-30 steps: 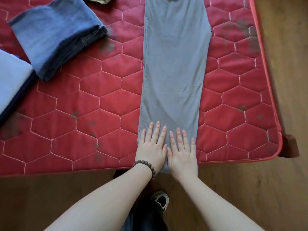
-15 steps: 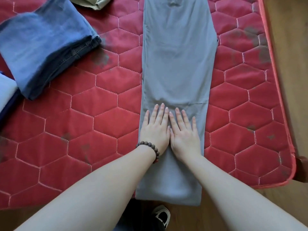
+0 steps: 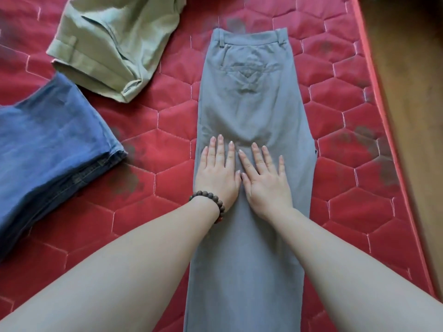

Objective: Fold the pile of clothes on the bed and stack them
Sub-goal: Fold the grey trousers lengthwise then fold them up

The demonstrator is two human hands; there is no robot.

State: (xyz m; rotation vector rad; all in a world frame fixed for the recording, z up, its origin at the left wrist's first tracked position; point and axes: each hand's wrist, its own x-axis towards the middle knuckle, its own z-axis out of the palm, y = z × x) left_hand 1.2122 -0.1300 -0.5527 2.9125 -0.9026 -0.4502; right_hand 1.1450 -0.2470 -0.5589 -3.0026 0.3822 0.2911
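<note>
Domestic bedroom. A bed occupies most of the frame, topped with a red mattress cover (image 3: 143, 144) quilted in a hexagon pattern and carrying dark smudges. Wooden floor (image 3: 412, 97) runs along the right edge of the frame, beyond the mattress's piped border. Household clothing lies on the bed: grey trousers (image 3: 254, 111) at centre, folded blue jeans (image 3: 48, 144) at left, an olive garment (image 3: 112, 41) at upper left.
</note>
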